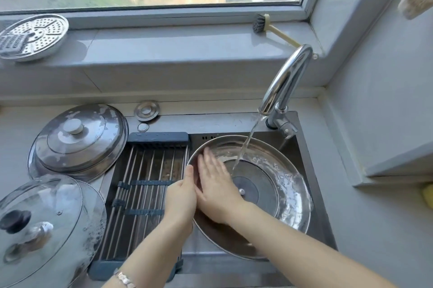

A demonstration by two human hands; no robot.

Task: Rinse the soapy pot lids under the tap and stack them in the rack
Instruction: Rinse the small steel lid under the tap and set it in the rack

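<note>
A large steel pot lid [281,184] lies upside down over the sink, its inside facing up. Water from the chrome tap [284,81] streams into it. My left hand [181,196] grips the lid's left rim. My right hand [216,184] lies flat with spread fingers on the lid's inner surface. The roll-up rack [145,184] covers the sink's left half and holds nothing. On the counter to the left sit soapy steel lids [79,140], stacked. A soapy glass lid [39,224] with a black knob rests on another lid at the near left.
A perforated steamer plate [32,36] rests on the windowsill at the far left. A dish brush [269,27] lies on the sill at the right. A small round metal cap [147,110] sits behind the rack. The wall rises close on the right.
</note>
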